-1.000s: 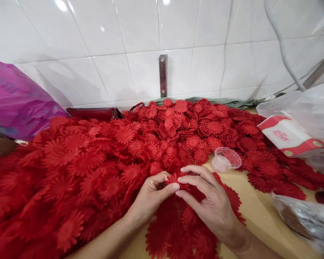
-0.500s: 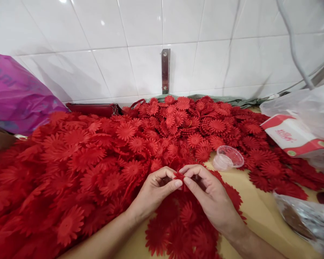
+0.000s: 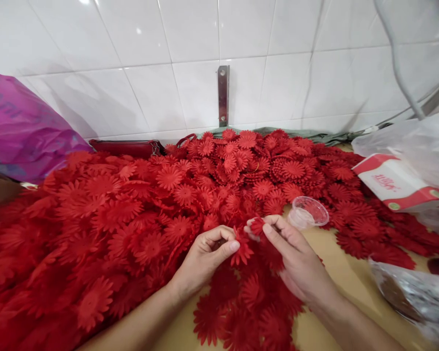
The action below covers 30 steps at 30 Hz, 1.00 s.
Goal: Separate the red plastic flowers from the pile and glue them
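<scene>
A big heap of red fabric daisy petals (image 3: 139,214) covers the wooden table (image 3: 344,287). My left hand (image 3: 205,256) pinches a medium red flower layer (image 3: 242,249) between thumb and fingers, low in the middle of the view. My right hand (image 3: 294,256) is just to its right and holds a smaller red flower piece (image 3: 257,226) at its fingertips, a little above and apart from the left hand's piece. More red layers lie under both hands.
A small clear plastic cup (image 3: 309,212) lies beside my right hand. A red-and-white box (image 3: 395,185) and clear plastic bags (image 3: 413,292) are at the right. A purple bag (image 3: 18,131) sits at the left, a dark red purse (image 3: 126,147) by the tiled wall.
My hands were together on one small flower; now they have parted, the right hand lifting a small piece up and right while the left keeps a larger layer.
</scene>
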Each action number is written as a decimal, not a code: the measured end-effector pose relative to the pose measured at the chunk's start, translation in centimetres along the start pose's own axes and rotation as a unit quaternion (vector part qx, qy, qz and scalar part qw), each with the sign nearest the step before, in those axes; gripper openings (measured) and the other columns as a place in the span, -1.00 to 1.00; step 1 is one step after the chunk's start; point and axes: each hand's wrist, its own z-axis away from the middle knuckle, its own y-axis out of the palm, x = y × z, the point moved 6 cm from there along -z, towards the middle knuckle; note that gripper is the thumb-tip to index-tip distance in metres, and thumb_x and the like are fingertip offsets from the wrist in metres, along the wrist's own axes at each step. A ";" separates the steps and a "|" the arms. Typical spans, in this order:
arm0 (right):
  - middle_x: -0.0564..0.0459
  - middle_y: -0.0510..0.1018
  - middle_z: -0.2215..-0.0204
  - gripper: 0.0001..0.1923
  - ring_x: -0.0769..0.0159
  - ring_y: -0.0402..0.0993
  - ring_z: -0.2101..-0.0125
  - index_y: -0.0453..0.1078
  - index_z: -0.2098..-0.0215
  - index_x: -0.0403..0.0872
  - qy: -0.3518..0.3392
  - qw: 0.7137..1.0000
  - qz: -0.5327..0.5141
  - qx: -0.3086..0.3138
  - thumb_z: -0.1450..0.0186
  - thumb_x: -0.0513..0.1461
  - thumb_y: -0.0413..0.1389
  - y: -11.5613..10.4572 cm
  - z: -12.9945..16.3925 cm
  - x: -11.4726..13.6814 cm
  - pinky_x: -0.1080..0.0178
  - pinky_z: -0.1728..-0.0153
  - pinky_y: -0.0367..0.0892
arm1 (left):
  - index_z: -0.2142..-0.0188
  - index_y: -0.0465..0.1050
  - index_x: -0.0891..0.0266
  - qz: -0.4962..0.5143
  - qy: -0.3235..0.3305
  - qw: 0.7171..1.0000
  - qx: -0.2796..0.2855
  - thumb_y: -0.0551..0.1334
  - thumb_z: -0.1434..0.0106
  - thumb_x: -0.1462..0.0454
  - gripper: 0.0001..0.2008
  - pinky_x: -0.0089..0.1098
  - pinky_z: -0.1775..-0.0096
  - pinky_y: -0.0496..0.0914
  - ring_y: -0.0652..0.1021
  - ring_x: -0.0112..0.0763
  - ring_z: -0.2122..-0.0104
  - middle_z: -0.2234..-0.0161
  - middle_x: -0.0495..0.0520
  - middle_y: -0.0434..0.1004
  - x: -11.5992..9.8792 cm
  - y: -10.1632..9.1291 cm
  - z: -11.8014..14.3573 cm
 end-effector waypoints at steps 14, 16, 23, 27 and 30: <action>0.10 0.50 0.08 -0.70 0.32 0.43 0.06 0.37 0.05 0.10 -0.111 0.986 0.121 -0.029 -0.29 -0.13 0.30 -0.6 -0.4 1.0 0.25 -0.03 0.34 | -0.04 0.47 0.09 -0.014 0.056 0.996 -0.072 0.32 -0.34 0.14 -0.70 -0.21 -0.27 0.28 0.29 -0.13 -0.35 -0.39 0.12 0.19 -0.9 -0.6 0.7; 0.11 0.49 0.06 -0.65 0.34 0.44 0.04 0.37 0.04 0.11 -0.109 0.988 0.106 -0.023 -0.25 -0.17 0.33 -0.4 -0.3 1.1 0.26 -0.05 0.36 | -0.08 0.45 0.07 -0.052 0.074 0.993 -0.076 0.33 -0.33 0.13 -0.66 -0.22 -0.27 0.29 0.24 -0.14 -0.37 -0.40 0.13 0.13 -1.4 -0.4 0.9; 0.14 0.50 0.17 -0.59 0.38 0.49 0.20 0.36 0.04 0.11 -0.106 0.990 0.092 0.003 -0.20 -0.20 0.36 0.7 0.5 1.3 0.30 0.12 0.47 | 0.10 0.57 0.18 -0.146 0.081 0.985 -0.038 0.34 -0.32 0.11 -0.76 -0.25 -0.19 0.31 0.44 -0.19 -0.12 -0.04 0.17 0.43 -1.5 0.5 1.0; 0.12 0.50 0.17 -0.57 0.34 0.49 0.19 0.34 0.01 0.12 -0.141 0.975 0.169 -0.008 -0.22 -0.19 0.36 0.7 1.0 1.6 0.26 0.11 0.46 | 0.31 0.54 0.24 -0.120 0.064 0.990 -0.044 0.33 -0.33 0.14 -0.80 -0.33 -0.03 0.35 0.49 -0.31 0.13 0.19 0.09 0.50 -1.2 0.4 0.7; 0.09 0.50 0.19 -0.58 0.30 0.47 0.22 0.38 0.01 0.11 -0.219 0.943 0.251 -0.018 -0.22 -0.19 0.37 0.9 1.5 2.6 0.19 0.10 0.45 | 0.39 0.45 0.25 -0.075 0.050 0.993 -0.077 0.37 -0.29 0.11 -0.73 -0.42 0.14 0.33 0.41 -0.42 0.29 0.34 -0.02 0.42 -1.0 0.0 0.4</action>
